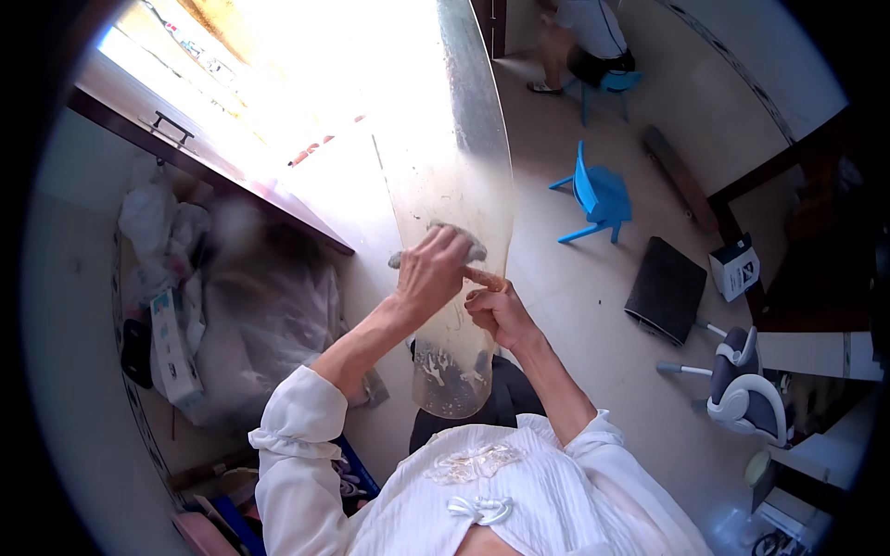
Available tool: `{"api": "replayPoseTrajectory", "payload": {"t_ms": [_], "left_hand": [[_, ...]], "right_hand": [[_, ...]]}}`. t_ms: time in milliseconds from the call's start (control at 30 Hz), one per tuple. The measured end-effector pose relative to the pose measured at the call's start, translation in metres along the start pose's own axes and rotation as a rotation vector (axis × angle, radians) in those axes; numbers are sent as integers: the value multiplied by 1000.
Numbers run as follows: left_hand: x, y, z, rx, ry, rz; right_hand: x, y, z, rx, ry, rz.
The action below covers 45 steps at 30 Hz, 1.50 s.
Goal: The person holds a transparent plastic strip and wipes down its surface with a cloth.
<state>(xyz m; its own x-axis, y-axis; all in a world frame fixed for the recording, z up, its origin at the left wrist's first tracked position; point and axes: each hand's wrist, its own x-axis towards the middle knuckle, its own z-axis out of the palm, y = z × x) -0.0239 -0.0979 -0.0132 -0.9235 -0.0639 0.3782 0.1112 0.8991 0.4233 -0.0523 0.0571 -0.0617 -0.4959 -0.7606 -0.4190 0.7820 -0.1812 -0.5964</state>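
Note:
A long, see-through sheet [454, 185] runs from the bright top of the view down to my lap, with dark smudges near its rounded lower end. On it, my left hand [434, 269] is closed around a grey cloth-like pad [475, 250], which shows above and beside the fingers. Just to the right, my right hand [501, 313] is closed at the sheet's right edge. A thin brownish strip [484, 278] lies between the two hands, its end touching the right hand's fingers; what those fingers grip is too small to tell.
A blue chair [603, 196] stands at the upper right, with a seated person [589, 37] beyond it. A black flat case [666, 291], a white box [735, 269] and a grey-white chair [746, 385] are on the right. Plastic bags [269, 306] lie left.

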Motion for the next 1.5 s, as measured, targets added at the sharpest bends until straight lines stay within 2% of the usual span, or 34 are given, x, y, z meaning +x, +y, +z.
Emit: {"api": "replayPoseTrajectory", "payload": {"t_ms": [67,100,167,233,300,367,433,467,500,567,600,733,767,867,900,967,1000,1100,1133,1233,1300,1333,1367,1433,1467,1500], "left_hand": [[29,-10,-2,-4,161,-130],[34,-7,-5,33,164,-172],[19,18,-9,-133,158,-60],[-2,20,-2,-123,25,148],[5,5,2,-2,-2,206],[40,-5,-4,92,134,110],[54,-9,-2,119,165,45],[42,-1,0,29,41,26],[27,3,6,11,24,127],[3,11,6,45,-114,189],[6,6,7,52,-121,205],[55,-3,5,108,124,-14],[55,0,6,153,60,-60],[21,15,16,44,-128,82],[7,24,11,-47,-156,105],[10,16,10,-22,-241,94],[20,6,15,19,-150,125],[63,-18,7,122,87,-67],[61,-16,12,111,123,-56],[13,11,23,-29,-20,168],[4,16,20,-24,-40,236],[15,10,21,-23,0,200],[29,-1,21,2,9,122],[54,-20,11,117,149,-13],[51,-17,12,90,125,0],[43,-11,15,63,101,20]], "right_hand": [[-3,-5,8,26,-114,-11],[-4,-4,11,26,-114,-7],[-3,-5,15,-23,27,-50],[1,-5,7,-30,-18,-38],[4,-1,3,-102,5,-26],[2,1,12,-87,74,-34],[-1,-1,15,-47,-92,-37],[-3,-2,17,-31,-16,-22],[-1,1,13,-28,-17,-31],[5,11,-1,-133,98,37],[0,7,4,-87,93,60],[-5,-5,15,-43,-38,1],[-4,-3,15,-44,-40,2],[6,0,4,-99,110,-28],[8,1,0,-94,110,-30],[11,6,-8,-125,117,-49],[12,3,-6,-129,75,-55],[3,-3,9,-136,6,-48],[5,0,7,-140,3,-47],[12,10,1,-50,98,-51],[12,11,0,-81,189,-41],[13,5,2,-156,138,-41],[13,4,-1,-102,72,-68],[6,-6,6,-138,29,-67],[7,-5,7,-141,25,-68],[8,-2,8,-118,117,-65]]}}
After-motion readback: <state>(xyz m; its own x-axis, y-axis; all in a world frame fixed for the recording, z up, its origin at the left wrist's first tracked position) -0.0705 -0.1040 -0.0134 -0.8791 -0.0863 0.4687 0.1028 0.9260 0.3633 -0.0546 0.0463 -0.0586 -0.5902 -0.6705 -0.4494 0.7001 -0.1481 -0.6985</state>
